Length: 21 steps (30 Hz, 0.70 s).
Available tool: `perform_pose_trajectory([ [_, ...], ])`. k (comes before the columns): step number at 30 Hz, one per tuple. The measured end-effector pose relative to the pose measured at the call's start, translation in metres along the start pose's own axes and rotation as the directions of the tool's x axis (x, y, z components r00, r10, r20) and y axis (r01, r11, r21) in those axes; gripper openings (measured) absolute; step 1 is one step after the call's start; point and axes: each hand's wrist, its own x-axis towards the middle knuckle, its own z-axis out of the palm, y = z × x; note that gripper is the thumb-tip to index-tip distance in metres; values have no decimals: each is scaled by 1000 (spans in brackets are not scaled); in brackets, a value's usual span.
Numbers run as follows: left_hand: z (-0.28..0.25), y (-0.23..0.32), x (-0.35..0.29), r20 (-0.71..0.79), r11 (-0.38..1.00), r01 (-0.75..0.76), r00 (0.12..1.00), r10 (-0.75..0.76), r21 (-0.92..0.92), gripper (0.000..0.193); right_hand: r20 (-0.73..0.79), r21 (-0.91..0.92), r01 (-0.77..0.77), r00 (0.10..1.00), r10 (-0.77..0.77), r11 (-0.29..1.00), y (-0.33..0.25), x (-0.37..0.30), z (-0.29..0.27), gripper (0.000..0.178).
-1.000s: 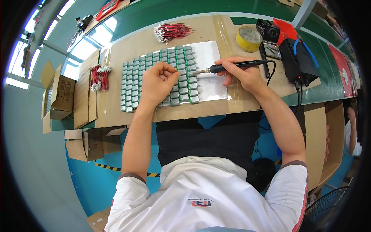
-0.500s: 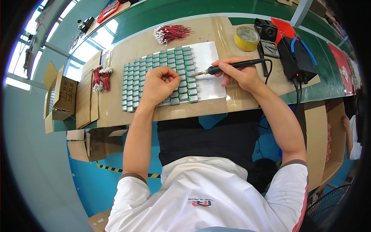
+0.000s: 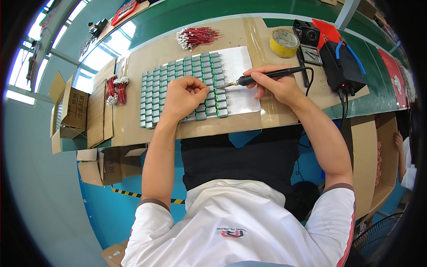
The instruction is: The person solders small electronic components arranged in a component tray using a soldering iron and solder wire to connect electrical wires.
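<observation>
Rows of small grey blocks with green edges (image 3: 157,97) stand on a white board (image 3: 244,100) in front of me. My right hand (image 3: 279,85) grips a soldering iron (image 3: 247,80) like a pen. Its metal tip points left, at the right-hand columns of the blocks; whether it touches is too small to tell. My left hand (image 3: 183,97) is closed in a pinch over the blocks, close to the iron's tip. A thin strand like solder wire trails below this hand; the end between the fingertips is hidden. Thin pins stick out from the right column.
Red wires with white connectors (image 3: 195,38) lie behind the board, and more bundles (image 3: 116,91) on the left. Yellow tape (image 3: 284,43) and a black soldering station (image 3: 341,66) stand right. An open carton (image 3: 73,107) is at far left. Another person's hand (image 3: 398,140) shows at far right.
My left hand has shifted very slightly to the right, toward the iron's tip. The right hand and the soldering iron look almost still.
</observation>
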Motion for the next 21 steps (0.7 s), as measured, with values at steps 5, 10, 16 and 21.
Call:
perform_pose_trajectory([
  [5,0,0,0,5,1000,-3,1000,3,12,9,0,-5,-12,1000,12,1000,-1,0,0,23],
  [10,0,3,0,2,1000,3,1000,-3,25,9,0,-10,-16,1000,16,1000,-1,0,-1,23],
  [16,1,3,-1,-4,1000,10,1000,-10,26,10,-6,-15,8,1000,-8,1000,1,0,0,22],
  [21,1,2,0,-2,999,10,1000,-9,33,10,6,-20,3,1000,-3,1000,0,0,-1,22],
])
